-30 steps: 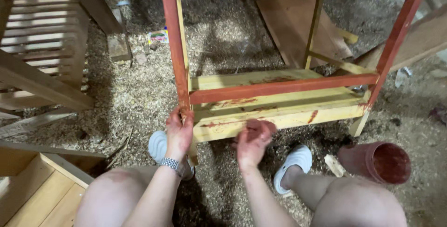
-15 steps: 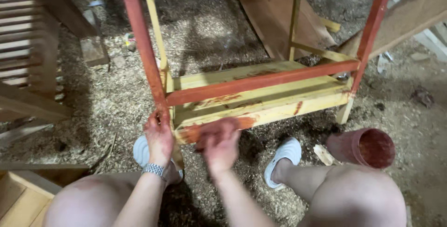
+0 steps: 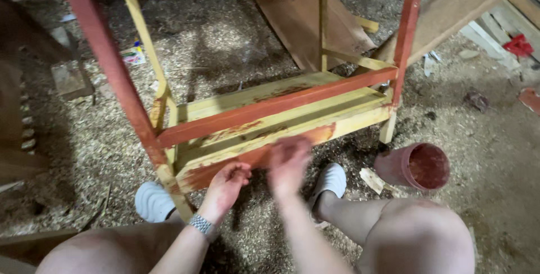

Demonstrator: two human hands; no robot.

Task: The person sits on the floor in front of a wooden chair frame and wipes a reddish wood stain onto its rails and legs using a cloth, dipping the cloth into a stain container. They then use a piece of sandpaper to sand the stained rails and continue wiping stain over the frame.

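Note:
A wooden stand with red-stained legs (image 3: 107,71) and a red cross rail (image 3: 281,105) stands in front of me on the sawdust floor. Its front lower rail (image 3: 354,123) is pale yellow wood, stained red-brown along the left half. My left hand (image 3: 225,187), with a metal watch on the wrist, rests with curled fingers at that rail's lower edge near the left leg. My right hand (image 3: 289,164) is blurred with motion and lies against the stained part of the rail. Whether it holds anything does not show.
A red-brown pot (image 3: 419,166) lies on its side by my right knee. My white shoes (image 3: 153,201) (image 3: 332,179) are under the stand. A flat board (image 3: 298,21) lies behind it, a sloping plank (image 3: 461,10) at right, a small packet (image 3: 133,55) at left.
My left hand has left the stand's left leg and dropped to the lower rail. My right hand has slid right along the rail, and more of it is red-brown. The view has shifted.

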